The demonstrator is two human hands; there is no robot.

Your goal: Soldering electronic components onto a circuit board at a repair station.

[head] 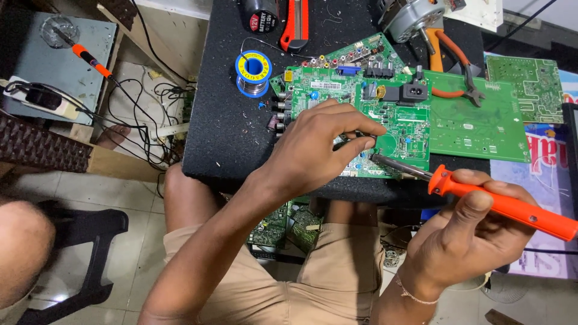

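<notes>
Left hand reaches far across from the near left, palm down, thumb and forefinger pinched together. Right hand sits near right, palm up, fingers curled shut, wrist bent.

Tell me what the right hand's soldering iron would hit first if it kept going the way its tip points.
The right hand aims the orange soldering iron up-left. Its tip would likely first meet the green circuit board, just beside the left hand's fingertips; depth is hard to judge.

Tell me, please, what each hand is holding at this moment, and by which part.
The right hand grips an orange soldering iron by its handle. The left hand rests on the green circuit board; whether its fingers pinch anything cannot be told.
</notes>
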